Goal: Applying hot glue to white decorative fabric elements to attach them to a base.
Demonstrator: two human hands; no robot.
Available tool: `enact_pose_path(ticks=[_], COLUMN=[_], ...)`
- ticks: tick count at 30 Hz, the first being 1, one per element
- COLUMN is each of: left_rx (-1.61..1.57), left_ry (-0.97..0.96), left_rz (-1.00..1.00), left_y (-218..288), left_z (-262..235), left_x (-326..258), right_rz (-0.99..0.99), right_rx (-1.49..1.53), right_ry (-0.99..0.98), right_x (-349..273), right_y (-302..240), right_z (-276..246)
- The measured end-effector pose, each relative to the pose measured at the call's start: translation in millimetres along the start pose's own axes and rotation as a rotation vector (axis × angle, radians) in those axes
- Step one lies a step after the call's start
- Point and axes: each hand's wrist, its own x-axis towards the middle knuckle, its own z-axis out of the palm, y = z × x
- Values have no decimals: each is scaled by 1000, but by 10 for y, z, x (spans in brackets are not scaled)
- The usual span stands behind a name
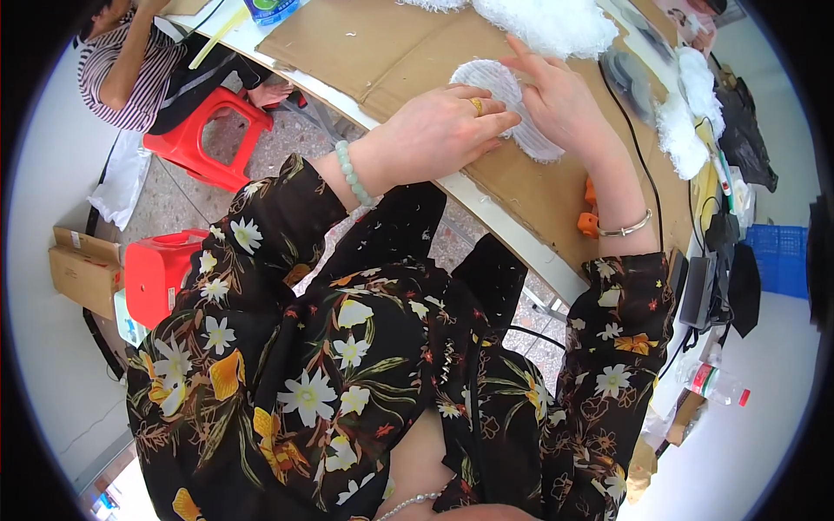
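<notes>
On brown cardboard [373,52] lies a white ribbed fabric pad [483,75], long and rounded like a shoe sole. Across its middle goes my left hand [443,126], its fingers together and closed on the pad; a ring and a green bead bracelet show on this side. At the pad's right edge is my right hand [560,100], fingers stretched and apart, the index pointing to the far side. The pad's middle is hidden under my fingers. White fluffy stuffing [547,26] is heaped just beyond my right fingertips.
An orange plastic object [589,208] sits by my right wrist. A black cable [638,139] crosses the table's right side, near more stuffing [682,139]. Red stools [213,143] stand left, where another person [130,78] sits. A blue-green packet [269,10] lies far left.
</notes>
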Motion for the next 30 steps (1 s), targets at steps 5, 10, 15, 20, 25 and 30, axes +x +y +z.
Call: enact_pose_path(ticks=[5,10,15,20,25,30], left_rx=[-26,-39,-33,-17,-74,-59], left_ry=[17,-36,57,59,30,28], left_rz=[-7,-51,22,3,-40,-50], left_y=[20,32,0,-24,-31,-50], left_z=[18,17,101,89,53,92], left_x=[15,44,48,28,40,33], right_rz=[-26,41,135,368,430,499], right_rx=[-73,-76,29,77,128,60], right_ry=[0,-30,161,-31,-90,-55], right_x=[24,106,-440,-1567,-2071,-1956], right_y=[-17,96,289,227,52,-32], right_z=[114,-4,-612,-905,-762,-633])
